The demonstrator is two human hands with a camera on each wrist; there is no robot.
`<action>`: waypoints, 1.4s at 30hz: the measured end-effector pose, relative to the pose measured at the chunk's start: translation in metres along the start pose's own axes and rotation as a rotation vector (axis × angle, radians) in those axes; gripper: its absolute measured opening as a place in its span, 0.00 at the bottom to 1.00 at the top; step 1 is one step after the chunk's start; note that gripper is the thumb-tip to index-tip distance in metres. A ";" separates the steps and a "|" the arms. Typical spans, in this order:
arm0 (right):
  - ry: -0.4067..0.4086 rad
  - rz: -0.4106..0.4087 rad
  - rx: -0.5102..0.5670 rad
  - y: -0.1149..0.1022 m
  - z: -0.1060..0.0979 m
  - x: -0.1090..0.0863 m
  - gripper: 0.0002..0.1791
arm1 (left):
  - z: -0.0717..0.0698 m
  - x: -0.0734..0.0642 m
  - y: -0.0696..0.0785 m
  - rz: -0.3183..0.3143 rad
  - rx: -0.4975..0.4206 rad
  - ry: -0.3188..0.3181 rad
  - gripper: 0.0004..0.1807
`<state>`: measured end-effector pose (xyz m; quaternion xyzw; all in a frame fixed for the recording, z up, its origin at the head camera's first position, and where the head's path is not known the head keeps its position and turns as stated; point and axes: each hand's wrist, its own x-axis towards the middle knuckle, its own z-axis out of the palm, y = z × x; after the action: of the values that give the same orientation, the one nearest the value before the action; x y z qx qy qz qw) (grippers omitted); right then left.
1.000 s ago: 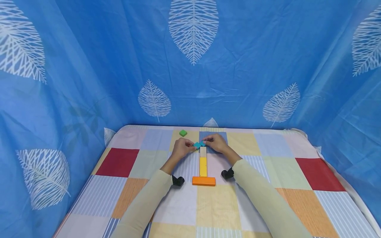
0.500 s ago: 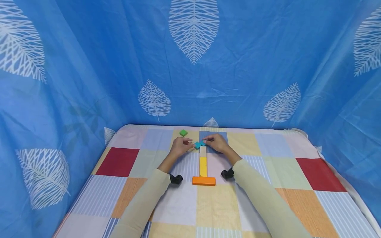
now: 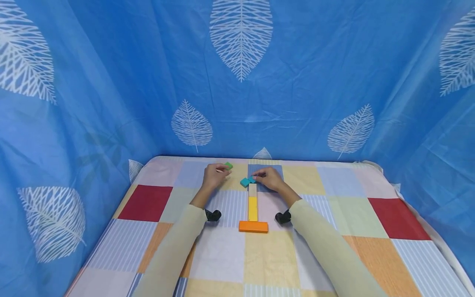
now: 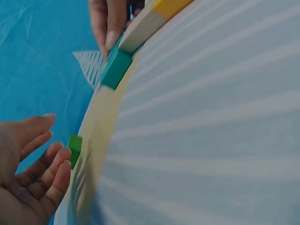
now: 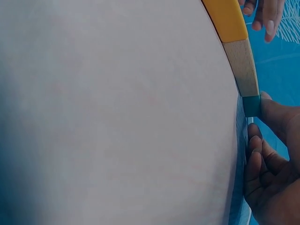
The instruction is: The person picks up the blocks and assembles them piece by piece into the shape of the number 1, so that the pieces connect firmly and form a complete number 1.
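Observation:
My left hand (image 3: pixel 214 175) is beside a small green block (image 3: pixel 229 166) at the back; in the left wrist view its fingers are spread apart, with the fingertips close to the green block (image 4: pixel 75 150). My right hand (image 3: pixel 269 178) holds a small teal block (image 3: pixel 252 179) at the fingertips, and in the right wrist view the thumb lies against that teal block (image 5: pixel 251 106). A second teal block (image 3: pixel 245 182) sits against it on the left. Just below them starts a column made of a pale wood block (image 3: pixel 252 190) and a yellow block (image 3: pixel 252 208).
An orange block (image 3: pixel 253 227) lies crosswise at the column's near end. The patchwork cloth (image 3: pixel 274 255) covers the surface, and a blue leaf-print curtain (image 3: pixel 297 82) hangs behind and at both sides. Black wrist cameras (image 3: pixel 213 215) jut from both sleeves.
My left hand has let go of the left teal block and moved left and back to the green block. The right hand has stayed at its teal block.

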<state>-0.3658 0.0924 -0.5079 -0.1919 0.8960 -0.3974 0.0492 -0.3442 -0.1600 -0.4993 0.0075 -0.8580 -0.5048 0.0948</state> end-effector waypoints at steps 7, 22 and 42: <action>-0.002 0.005 0.003 0.001 0.000 0.000 0.12 | -0.005 0.015 -0.003 -0.010 0.075 0.034 0.21; 0.006 -0.001 0.001 0.000 0.000 -0.001 0.12 | 0.001 0.023 -0.008 -0.099 0.147 0.004 0.23; 0.008 0.002 0.010 0.003 0.002 0.000 0.12 | 0.010 0.025 -0.006 -0.153 0.225 0.033 0.18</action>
<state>-0.3662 0.0927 -0.5117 -0.1890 0.8945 -0.4024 0.0470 -0.3709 -0.1570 -0.5053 0.0918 -0.9044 -0.4111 0.0689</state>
